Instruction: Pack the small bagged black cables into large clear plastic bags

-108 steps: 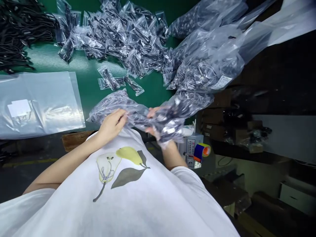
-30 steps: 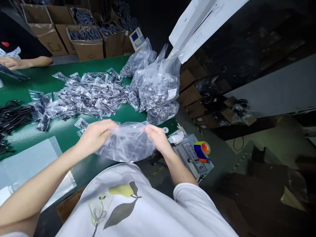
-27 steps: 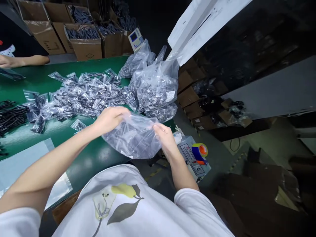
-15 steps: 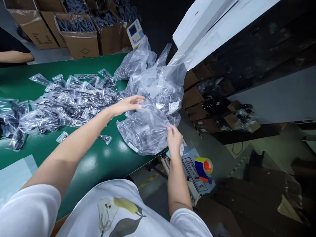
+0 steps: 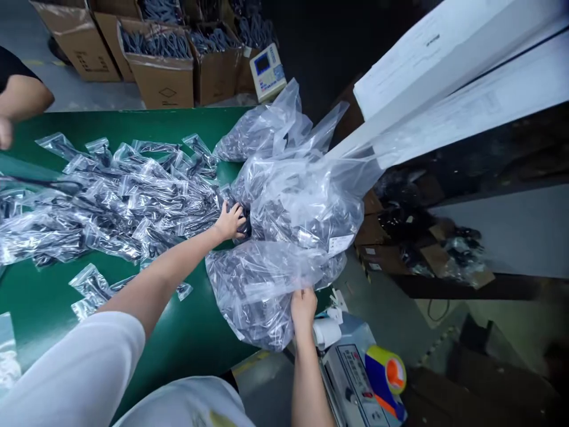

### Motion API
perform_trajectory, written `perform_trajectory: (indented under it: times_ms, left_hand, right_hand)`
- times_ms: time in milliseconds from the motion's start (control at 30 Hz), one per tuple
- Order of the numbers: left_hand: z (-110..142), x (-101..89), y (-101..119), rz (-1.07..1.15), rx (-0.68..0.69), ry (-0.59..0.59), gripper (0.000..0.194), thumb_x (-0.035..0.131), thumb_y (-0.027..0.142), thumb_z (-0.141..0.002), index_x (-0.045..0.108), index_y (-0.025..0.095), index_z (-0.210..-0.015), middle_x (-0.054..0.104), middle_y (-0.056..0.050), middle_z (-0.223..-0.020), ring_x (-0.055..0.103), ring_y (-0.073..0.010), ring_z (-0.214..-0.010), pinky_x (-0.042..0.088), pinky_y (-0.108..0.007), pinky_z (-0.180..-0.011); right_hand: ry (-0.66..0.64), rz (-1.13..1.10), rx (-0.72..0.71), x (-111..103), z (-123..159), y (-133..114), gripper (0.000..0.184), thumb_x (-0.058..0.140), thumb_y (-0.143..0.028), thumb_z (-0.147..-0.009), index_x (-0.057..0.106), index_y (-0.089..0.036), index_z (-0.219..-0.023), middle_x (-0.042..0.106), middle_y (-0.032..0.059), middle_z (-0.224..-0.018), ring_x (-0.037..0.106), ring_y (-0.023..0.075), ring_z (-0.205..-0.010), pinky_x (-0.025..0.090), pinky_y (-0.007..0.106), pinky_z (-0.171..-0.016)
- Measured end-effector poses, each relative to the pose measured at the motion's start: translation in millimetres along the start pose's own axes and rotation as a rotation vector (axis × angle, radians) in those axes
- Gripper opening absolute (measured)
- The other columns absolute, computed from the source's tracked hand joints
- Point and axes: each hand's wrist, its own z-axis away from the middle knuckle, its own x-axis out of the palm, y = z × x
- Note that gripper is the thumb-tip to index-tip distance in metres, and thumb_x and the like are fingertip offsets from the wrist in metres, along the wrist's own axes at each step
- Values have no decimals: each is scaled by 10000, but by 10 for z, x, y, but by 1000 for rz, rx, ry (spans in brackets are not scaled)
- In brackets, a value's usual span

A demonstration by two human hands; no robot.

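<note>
My left hand (image 5: 230,222) rests with its fingers spread against a dark bagged bundle (image 5: 242,228), between the pile and the big bags. Small clear packets of dark cables (image 5: 151,190) form a wide heap to its left. My right hand (image 5: 303,308) is closed on the edge of a large clear plastic bag (image 5: 258,296) filled with similar packets, at the table's near right end. Another full clear bag (image 5: 306,207) with a white label leans just behind it, and a third bag (image 5: 258,127) stands farther back.
The green table (image 5: 186,332) ends at the right. Beyond it sits a grey machine (image 5: 355,379) carrying a tape roll (image 5: 393,373). White boards (image 5: 422,77) jut in from the upper right. Cartons of grey cables (image 5: 155,65) stand behind. A co-worker's arm (image 5: 26,95) shows at left.
My left hand has left the front bag's top and moved down-left onto the dark bundle. My right hand still grips the bag. The view has shifted, and the co-worker's hand has come into view.
</note>
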Motion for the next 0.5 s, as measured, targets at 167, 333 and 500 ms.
perform_trajectory:
  times_ms: [167, 333, 500]
  left_hand:
    - [290, 46, -390, -43, -161, 8, 345, 621, 357, -921, 697, 176, -1205, 611, -183, -1337, 412, -364, -1383, 203, -670, -1176]
    - [1067, 158, -561, -75, -195, 7, 258, 578, 251, -925, 715, 160, -1124, 658, -185, -1240, 480, -361, -1330, 276, -628, -1163]
    - [1581, 41, -771, -5, -192, -172, 284, 646, 410, -908, 734, 174, -1040, 718, -151, -1125, 605, -346, -1190, 415, -543, -1069]
  right_hand:
    - [-30, -34, 88, -1, -14, -8, 391, 405, -472, -797, 664, -182, -761, 719, 170, -850, 650, 281, -858, 507, 396, -814]
    - [-37, -92, 142, -28, 10, -72, 405, 410, -492, -769, 671, -182, -760, 736, 171, -844, 672, 277, -822, 533, 395, -804]
    - [-121, -202, 201, -284, 18, -184, 385, 585, -508, -647, 755, -199, -804, 771, 124, -813, 719, 299, -776, 595, 411, -731]
